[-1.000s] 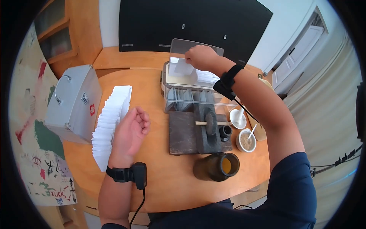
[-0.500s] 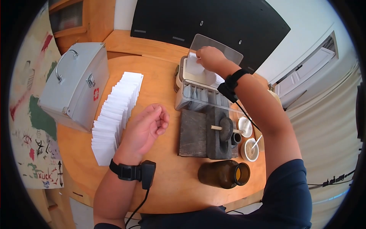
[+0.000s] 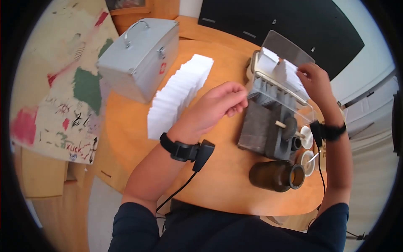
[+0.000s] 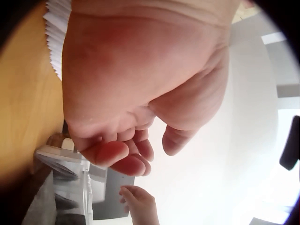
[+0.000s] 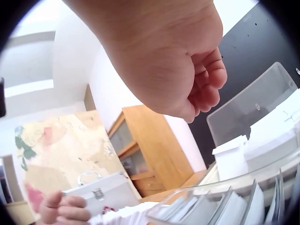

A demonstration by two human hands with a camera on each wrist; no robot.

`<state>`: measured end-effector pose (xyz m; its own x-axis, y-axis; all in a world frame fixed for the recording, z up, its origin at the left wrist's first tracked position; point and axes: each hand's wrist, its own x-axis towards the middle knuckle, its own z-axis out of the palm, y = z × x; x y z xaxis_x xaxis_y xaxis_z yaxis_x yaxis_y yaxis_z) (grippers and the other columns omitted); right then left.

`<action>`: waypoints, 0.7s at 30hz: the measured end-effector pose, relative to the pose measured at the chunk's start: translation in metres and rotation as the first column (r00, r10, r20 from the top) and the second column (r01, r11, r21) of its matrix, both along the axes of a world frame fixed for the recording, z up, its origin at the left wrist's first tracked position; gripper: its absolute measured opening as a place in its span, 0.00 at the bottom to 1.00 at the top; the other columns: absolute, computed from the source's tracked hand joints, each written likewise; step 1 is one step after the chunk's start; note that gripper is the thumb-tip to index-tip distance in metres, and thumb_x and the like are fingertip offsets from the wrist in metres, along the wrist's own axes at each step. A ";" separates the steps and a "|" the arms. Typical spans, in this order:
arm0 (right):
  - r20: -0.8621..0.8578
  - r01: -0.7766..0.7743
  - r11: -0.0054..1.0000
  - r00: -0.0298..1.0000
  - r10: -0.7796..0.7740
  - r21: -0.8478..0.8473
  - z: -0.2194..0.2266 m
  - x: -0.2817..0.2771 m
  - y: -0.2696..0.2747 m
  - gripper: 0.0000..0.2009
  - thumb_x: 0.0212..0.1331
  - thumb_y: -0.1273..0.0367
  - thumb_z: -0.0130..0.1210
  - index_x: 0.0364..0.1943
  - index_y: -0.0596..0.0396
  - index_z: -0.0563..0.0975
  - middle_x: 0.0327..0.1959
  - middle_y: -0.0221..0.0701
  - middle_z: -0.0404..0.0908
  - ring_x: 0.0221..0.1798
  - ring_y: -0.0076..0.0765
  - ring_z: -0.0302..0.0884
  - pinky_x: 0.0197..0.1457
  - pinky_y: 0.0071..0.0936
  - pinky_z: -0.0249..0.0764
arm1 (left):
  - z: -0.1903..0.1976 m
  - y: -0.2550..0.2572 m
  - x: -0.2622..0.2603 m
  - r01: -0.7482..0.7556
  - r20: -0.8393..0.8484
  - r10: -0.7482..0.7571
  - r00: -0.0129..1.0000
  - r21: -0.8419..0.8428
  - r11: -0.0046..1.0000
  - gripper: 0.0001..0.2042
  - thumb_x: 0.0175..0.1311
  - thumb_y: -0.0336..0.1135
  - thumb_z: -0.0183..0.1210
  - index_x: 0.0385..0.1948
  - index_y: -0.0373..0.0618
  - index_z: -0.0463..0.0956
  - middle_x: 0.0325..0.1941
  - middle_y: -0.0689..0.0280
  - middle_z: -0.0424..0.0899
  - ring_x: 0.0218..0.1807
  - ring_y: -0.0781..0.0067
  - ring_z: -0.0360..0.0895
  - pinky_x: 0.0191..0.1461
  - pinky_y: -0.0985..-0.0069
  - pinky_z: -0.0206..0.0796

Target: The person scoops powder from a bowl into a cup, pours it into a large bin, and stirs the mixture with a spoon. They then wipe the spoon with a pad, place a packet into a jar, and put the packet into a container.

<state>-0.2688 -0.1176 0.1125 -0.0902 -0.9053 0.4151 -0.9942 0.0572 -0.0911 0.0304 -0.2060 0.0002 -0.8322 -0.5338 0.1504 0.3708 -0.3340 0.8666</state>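
In the head view my left hand [image 3: 216, 105] hangs over the table with its fingers loosely bent, holding nothing; the left wrist view shows its palm [image 4: 140, 61] empty too. A fanned row of white paper packets [image 3: 178, 94] lies beyond its wrist. My right hand [image 3: 315, 82] is just right of the white packets [image 3: 289, 75] standing in an open box with a raised clear lid [image 3: 283, 45]. Its fingers curl loosely with nothing visible between them in the right wrist view [image 5: 164, 65]. Grey dividers or sachets [image 5: 253, 204] fill the clear front compartment.
A silver case [image 3: 140, 59] stands at the back left. Right of centre are a dark board [image 3: 254, 128], a stone wheel [image 3: 289, 129] with a wooden handle, a brown jar [image 3: 268, 175] on its side and two white bowls [image 3: 306, 137]. A black panel [image 3: 281, 25] stands behind.
The head view has swung left, shifting the table things rightward. My right hand has moved from the left packets in the box to its right side. My left hand stays loosely curled.
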 end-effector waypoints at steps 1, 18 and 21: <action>0.024 -0.023 0.999 0.999 0.024 -0.042 -0.002 0.003 0.019 0.06 0.58 0.72 0.61 0.36 0.60 0.82 0.34 0.38 0.82 0.35 0.40 0.80 0.38 0.32 0.75 | 0.007 0.006 0.002 -0.006 0.035 0.009 0.999 -0.085 0.996 0.08 0.76 0.38 0.52 0.45 0.44 0.75 0.38 0.71 0.79 0.38 0.82 0.73 0.41 0.82 0.63; 0.529 0.102 0.947 0.845 0.078 -0.303 -0.032 0.043 0.192 0.04 0.67 0.73 0.58 0.39 0.59 0.81 0.34 0.24 0.80 0.34 0.17 0.73 0.33 0.17 0.64 | -0.034 0.043 0.117 0.054 0.275 0.953 0.129 -0.961 0.270 0.47 0.49 0.37 0.75 0.70 0.35 0.53 0.63 0.45 0.65 0.65 0.42 0.64 0.69 0.58 0.61; 0.548 0.106 0.944 0.832 0.087 -0.312 -0.034 0.039 0.204 0.03 0.66 0.73 0.58 0.39 0.58 0.81 0.34 0.24 0.80 0.35 0.17 0.73 0.32 0.16 0.64 | -0.032 0.043 0.114 0.079 0.234 0.965 0.115 -0.971 0.226 0.49 0.49 0.34 0.74 0.72 0.35 0.51 0.63 0.45 0.65 0.65 0.41 0.64 0.69 0.58 0.60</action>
